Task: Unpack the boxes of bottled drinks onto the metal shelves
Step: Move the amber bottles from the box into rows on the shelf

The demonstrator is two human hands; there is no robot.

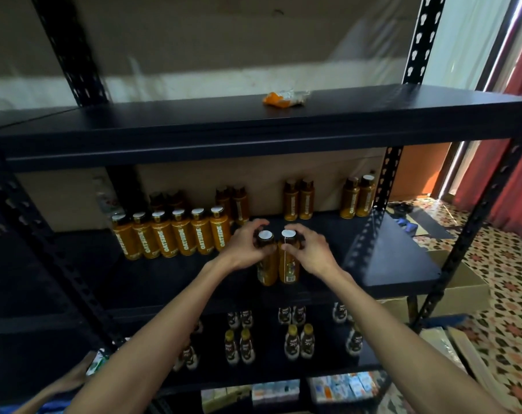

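Two upright drinks touch near the middle shelf's front edge. Left hand fingers clamp the left bottle neck, right hand the right bottle. Axes are vertical; the six-bottle row is just left.

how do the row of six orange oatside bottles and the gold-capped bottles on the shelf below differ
The six orange Oatside bottles are tall, slim and white-topped; the dark-and-white gold-capped bottles look shorter and rounder. The Oatside row stands packed side by side; the gold-capped ones stand in spaced pairs. All stand upright.
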